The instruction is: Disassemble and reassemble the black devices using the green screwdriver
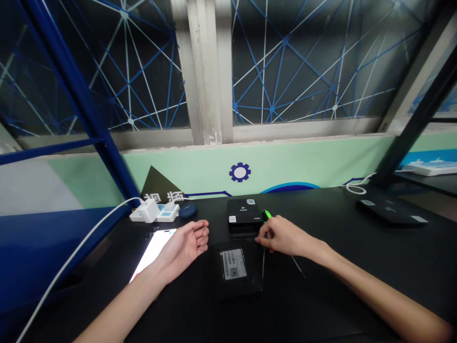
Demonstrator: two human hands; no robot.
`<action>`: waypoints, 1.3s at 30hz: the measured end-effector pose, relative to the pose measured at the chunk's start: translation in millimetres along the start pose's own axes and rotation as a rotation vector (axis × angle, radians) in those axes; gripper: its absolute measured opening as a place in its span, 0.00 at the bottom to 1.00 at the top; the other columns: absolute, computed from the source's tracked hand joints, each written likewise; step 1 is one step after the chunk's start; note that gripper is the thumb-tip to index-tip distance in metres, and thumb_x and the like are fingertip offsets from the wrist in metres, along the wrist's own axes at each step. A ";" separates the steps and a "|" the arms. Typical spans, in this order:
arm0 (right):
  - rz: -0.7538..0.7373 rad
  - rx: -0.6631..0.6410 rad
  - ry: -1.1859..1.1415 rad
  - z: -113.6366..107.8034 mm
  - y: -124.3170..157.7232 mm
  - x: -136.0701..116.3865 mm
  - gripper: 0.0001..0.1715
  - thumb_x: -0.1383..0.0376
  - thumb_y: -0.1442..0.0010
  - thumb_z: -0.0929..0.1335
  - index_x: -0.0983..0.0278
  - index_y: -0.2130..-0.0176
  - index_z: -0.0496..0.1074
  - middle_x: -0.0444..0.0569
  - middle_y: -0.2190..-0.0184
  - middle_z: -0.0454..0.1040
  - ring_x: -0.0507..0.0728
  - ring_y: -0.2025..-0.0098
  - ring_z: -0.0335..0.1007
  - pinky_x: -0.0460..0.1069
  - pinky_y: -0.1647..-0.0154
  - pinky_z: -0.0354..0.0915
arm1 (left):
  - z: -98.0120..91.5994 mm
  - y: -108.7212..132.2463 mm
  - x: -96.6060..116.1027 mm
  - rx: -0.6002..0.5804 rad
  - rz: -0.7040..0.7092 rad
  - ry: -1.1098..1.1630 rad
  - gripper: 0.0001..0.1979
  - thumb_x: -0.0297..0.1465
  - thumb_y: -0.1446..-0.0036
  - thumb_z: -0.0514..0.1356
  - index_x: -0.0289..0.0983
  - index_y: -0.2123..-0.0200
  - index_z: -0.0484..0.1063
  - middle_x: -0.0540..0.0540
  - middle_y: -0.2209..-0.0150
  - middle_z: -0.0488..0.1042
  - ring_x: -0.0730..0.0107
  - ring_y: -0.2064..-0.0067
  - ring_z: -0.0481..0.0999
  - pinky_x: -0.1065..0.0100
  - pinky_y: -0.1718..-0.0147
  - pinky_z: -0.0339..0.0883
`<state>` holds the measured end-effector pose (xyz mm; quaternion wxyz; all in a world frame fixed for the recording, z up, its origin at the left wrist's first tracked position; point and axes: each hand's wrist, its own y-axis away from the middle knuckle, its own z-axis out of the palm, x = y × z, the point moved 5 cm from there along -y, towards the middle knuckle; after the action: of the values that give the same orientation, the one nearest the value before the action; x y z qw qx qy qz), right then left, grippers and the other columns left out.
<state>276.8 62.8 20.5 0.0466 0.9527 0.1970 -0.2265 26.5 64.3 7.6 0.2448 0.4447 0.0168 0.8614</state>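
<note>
My right hand [280, 237] grips a green-handled screwdriver [266, 216] upright, its thin shaft running down past the edge of a flat black device [246, 281]. That device lies with a white label on its top face and sits just below my fingers. A second black box [243, 214] with small stickers stands just beyond them. My left hand [187, 245] rests on the black table [321, 286], fingers loosely curled and holding nothing. Its wrist lies over a smartphone [153, 252] with a lit screen, partly hiding it.
Beyond my left hand stand a white power strip [154, 213] with a white charger and a round dark blue object [187, 210]. A white cable [71, 262] runs along the left. A flat black pad [391, 209] lies far right, below a window with blue netting.
</note>
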 end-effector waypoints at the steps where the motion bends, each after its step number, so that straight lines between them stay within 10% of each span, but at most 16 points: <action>1: 0.009 0.018 0.002 0.0 -0.2 -0.1 0.14 0.59 0.41 0.67 0.60 0.72 0.80 0.44 0.83 0.76 0.53 0.80 0.70 0.46 0.76 0.58 | -0.3 -0.2 0.0 0.000 0.001 0.000 0.05 0.24 0.37 0.55 0.33 0.64 0.71 0.50 0.72 0.63 0.75 0.75 0.62 0.72 0.75 0.62; 22: -0.013 0.531 -0.367 -33.0 10.2 -7.2 0.13 0.55 0.41 0.69 0.62 0.68 0.76 0.44 0.81 0.74 0.51 0.80 0.63 0.47 0.77 0.58 | 1.1 -0.6 -0.5 -0.016 0.000 -0.006 0.04 0.24 0.37 0.56 0.33 0.64 0.71 0.50 0.73 0.64 0.75 0.75 0.63 0.73 0.75 0.63; 30: -0.108 0.530 -1.096 -15.0 -1.6 -2.8 0.24 0.53 0.44 0.74 0.62 0.54 0.67 0.42 0.73 0.73 0.47 0.83 0.59 0.44 0.83 0.55 | 2.9 0.4 0.3 -0.031 -0.002 -0.011 0.05 0.25 0.36 0.55 0.33 0.64 0.70 0.50 0.72 0.64 0.75 0.75 0.64 0.72 0.75 0.63; 39: -0.161 0.499 -1.109 -11.8 -2.5 -8.4 0.21 0.57 0.44 0.74 0.64 0.55 0.71 0.47 0.69 0.75 0.53 0.71 0.73 0.48 0.70 0.70 | 3.5 1.6 -1.3 -0.042 -0.020 -0.021 0.04 0.26 0.37 0.57 0.33 0.64 0.71 0.50 0.72 0.65 0.75 0.75 0.65 0.72 0.74 0.63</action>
<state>273.9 64.2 34.8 -0.0995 0.6574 0.1556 -0.7305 29.2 61.6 9.2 0.2631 0.4483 0.0006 0.8543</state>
